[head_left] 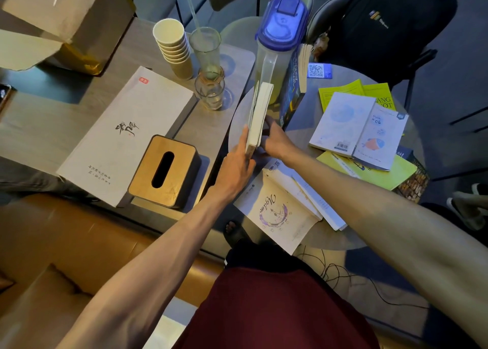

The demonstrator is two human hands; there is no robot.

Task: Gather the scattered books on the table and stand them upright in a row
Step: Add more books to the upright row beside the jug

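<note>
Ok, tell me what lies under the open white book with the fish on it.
Under the white fish book lie an upper yellow book and a lower yellow book; a dark book corner shows at its right. Their middles are covered, so no title reads whole.

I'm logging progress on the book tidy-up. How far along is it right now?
Done: one dark blue book stands upright beside the water jug. In hand: a cream book held upright between the left hand and right hand. To do: the fish-cover book, yellow books and clock-cover book lie flat.
</note>
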